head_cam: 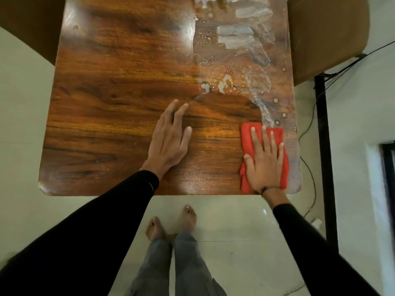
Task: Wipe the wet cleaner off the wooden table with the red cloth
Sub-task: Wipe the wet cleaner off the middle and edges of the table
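Note:
The wooden table (pixel 111 86) fills the upper part of the view. Wet cleaner (pixel 239 52) lies in streaks, foam and droplets over its right half, from the far edge down to the near right side. My right hand (pixel 265 159) presses flat, fingers spread, on the folded red cloth (pixel 248 135) at the table's near right corner, just below the wet streaks. My left hand (pixel 171 137) rests flat on dry wood near the middle of the near edge, fingers extended and holding nothing.
A brown chair (pixel 324 35) stands at the table's right far side, another brown seat (pixel 27 24) at the far left. A black metal post (pixel 324 157) and loose cables (pixel 310 174) run down the right. My bare feet (pixel 171 225) stand on pale floor tiles below the table edge.

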Tool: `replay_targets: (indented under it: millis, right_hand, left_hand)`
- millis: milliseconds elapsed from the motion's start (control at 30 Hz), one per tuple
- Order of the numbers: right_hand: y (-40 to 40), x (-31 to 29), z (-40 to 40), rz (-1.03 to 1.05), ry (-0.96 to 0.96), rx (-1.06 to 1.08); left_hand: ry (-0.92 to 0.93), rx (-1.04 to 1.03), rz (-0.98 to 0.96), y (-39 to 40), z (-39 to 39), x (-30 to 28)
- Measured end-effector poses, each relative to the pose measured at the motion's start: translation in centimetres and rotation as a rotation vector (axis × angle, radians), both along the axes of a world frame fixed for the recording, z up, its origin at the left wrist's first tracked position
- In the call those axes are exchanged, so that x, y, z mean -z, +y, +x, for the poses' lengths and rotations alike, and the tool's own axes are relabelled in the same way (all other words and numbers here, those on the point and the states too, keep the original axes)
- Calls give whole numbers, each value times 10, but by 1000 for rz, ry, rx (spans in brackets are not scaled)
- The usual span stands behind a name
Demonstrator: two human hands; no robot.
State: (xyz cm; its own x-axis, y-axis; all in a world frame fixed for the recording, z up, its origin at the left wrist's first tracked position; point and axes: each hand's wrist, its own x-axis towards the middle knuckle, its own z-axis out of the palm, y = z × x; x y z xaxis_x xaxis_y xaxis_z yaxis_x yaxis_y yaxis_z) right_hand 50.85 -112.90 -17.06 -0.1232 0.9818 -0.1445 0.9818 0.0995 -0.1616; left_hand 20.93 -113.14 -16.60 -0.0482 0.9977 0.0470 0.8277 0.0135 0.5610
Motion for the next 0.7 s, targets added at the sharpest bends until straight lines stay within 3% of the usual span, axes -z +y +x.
replay_targets:
  millis: [133,233,367,533,700]
  right_hand:
    - [63,4,-21,15,10,96]
    - [87,5,-56,31,-24,-50]
    - [38,8,-70,60,-54,-270]
    - [-26,10,5,24,-78,-181]
    - [1,2,68,-22,-1,-94]
  left_hand:
    - [170,24,-77,3,1,4]
    - [277,53,-91,3,-2,6]
    - [312,48,-106,3,-3,8]
    - [322,51,-125,9,2,2]
    - [307,59,-109,9,6,6]
